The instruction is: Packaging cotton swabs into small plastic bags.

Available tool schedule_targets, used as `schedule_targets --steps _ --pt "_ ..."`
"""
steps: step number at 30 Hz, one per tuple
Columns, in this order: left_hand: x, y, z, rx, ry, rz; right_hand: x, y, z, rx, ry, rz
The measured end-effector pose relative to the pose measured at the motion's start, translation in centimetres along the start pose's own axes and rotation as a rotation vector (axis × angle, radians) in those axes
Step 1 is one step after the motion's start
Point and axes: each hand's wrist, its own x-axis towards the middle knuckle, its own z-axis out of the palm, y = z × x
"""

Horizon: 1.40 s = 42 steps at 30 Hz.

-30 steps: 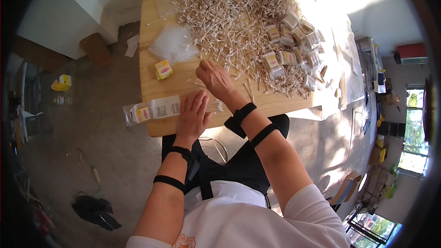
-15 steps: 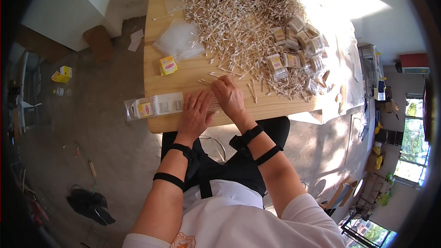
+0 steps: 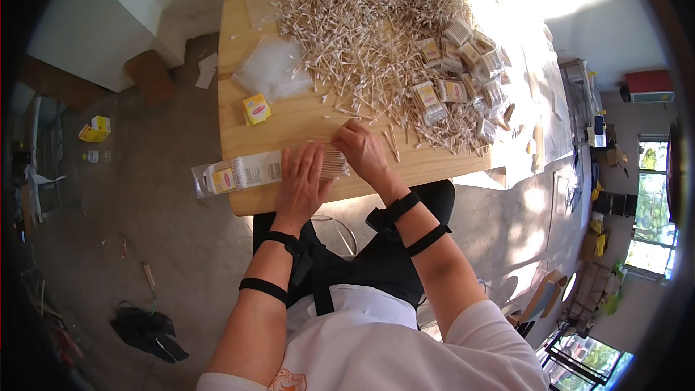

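Note:
A long clear plastic pouch (image 3: 260, 169) lies along the table's near edge, with a yellow label card and white swab tips showing at its left end. My left hand (image 3: 301, 177) rests over the pouch's right part, fingers stretched flat and thumb apart. White-tipped cotton swabs (image 3: 334, 165) lie side by side just right of that hand. My right hand (image 3: 360, 150) is closed in a pinch at the far end of these swabs; its fingertips seem to hold a swab, partly hidden. A few loose swabs (image 3: 392, 143) lie beyond and right of it.
A large heap of loose cotton swabs (image 3: 369, 22) covers the far table (image 3: 235, 112). Several filled swab packs (image 3: 463, 65) are piled at its right. Clear plastic bags (image 3: 271, 69) and yellow label cards (image 3: 256, 109) lie at the left. A yellow box (image 3: 95, 129) is on the floor.
The loose swab by my right fingertips is now in line with the row, and my right hand has moved slightly left. My left hand stays on the pouch. The view has shifted a little.

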Motion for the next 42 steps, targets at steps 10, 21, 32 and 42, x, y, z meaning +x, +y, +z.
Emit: schedule_targets --steps 10,21,32,42 --pt "0.5 -0.8 -1.2 -0.345 0.011 -0.003 -3.3 -0.5 0.0 0.185 0.184 0.004" --pt "1.3 0.7 -1.1 -0.470 0.119 -0.183 -6.1 -2.5 3.7 0.497 0.611 0.232" --pt "3.2 2.5 1.2 -0.735 0.418 -0.378 -3.9 -4.1 6.3 0.619 0.649 0.235" --pt "2.4 -0.2 -2.9 -0.553 0.113 -0.119 -5.6 -2.8 4.3 0.916 0.589 0.217"
